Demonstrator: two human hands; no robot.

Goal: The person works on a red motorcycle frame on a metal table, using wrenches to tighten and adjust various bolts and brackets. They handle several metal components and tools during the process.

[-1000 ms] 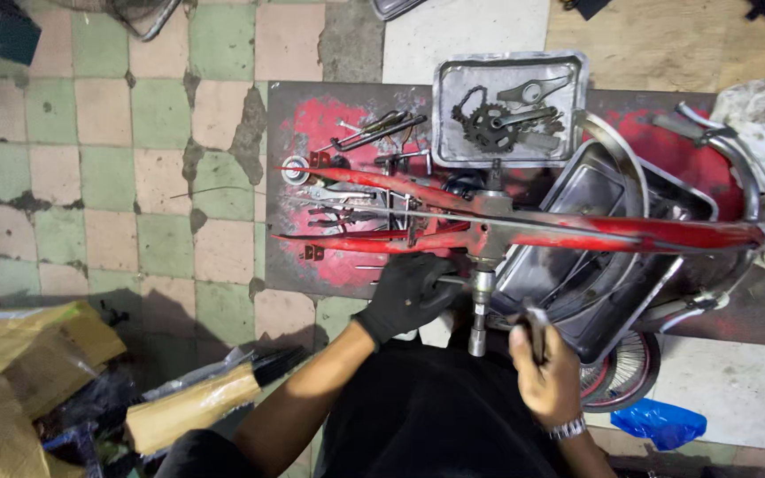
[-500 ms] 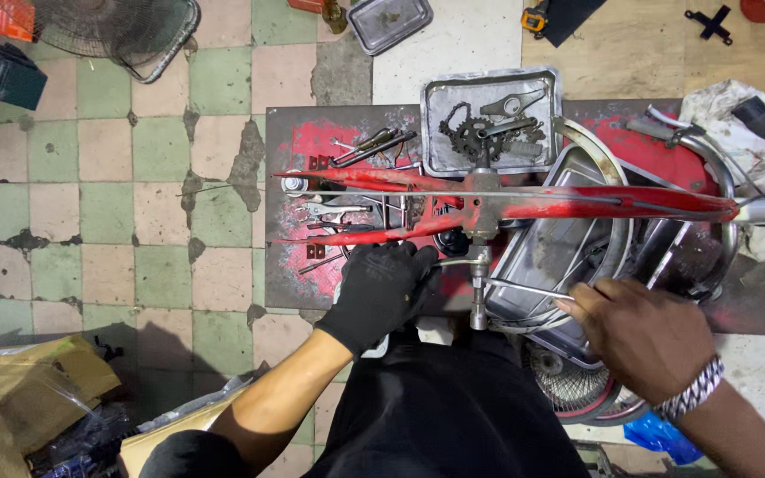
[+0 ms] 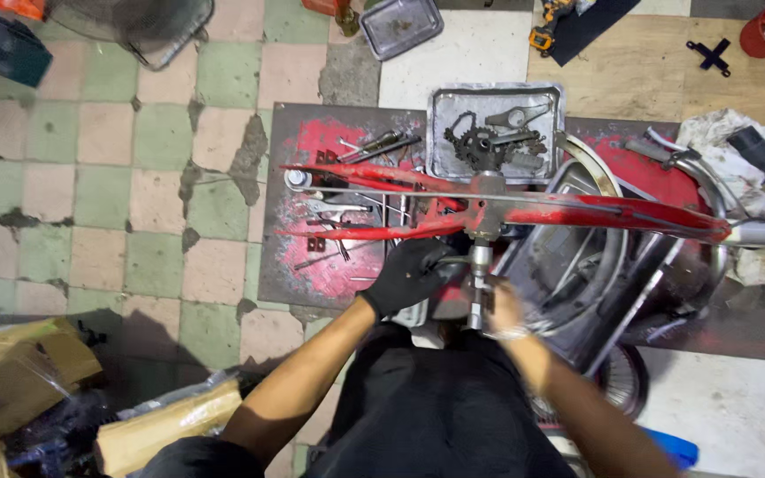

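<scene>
Your gloved left hand [image 3: 409, 276] closes its grip beside the red bicycle frame [image 3: 524, 211]; your blurred right hand [image 3: 502, 310] touches the frame's metal tube [image 3: 478, 281], grip indiscernible; parts tray [image 3: 443, 104] beyond the frame.

Bare right hand brought in to the frame's short grey tube

The right hand [image 3: 502, 305], seen half a second ago spread open at the lower right of the frame over the wheel rim [image 3: 613, 257], has been drawn left to just below centre and is now blurred against the grey tube [image 3: 478, 283] under the red bicycle frame [image 3: 577, 212]. The gloved left hand [image 3: 409, 274] has been shifted slightly right, closer to that tube.
</scene>
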